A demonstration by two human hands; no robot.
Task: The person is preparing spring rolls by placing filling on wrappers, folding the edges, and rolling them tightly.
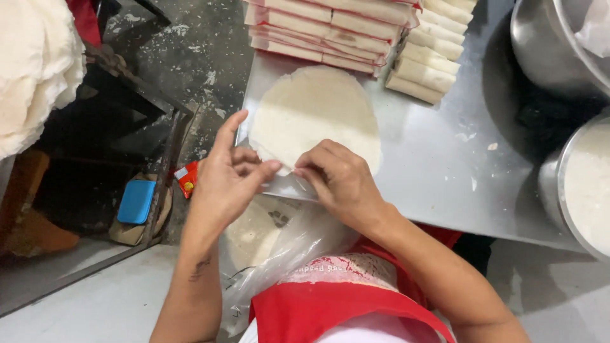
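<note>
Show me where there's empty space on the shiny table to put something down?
The barest patch of the metal table lies right of the round wrapper, below the stacked rolls and left of the steel bowls. It's crowded at the near edge, where the left hand and right hand pinch the wrapper, and along the far edge with packs.

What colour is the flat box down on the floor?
Bright blue; the box shows best in the head view.
</note>
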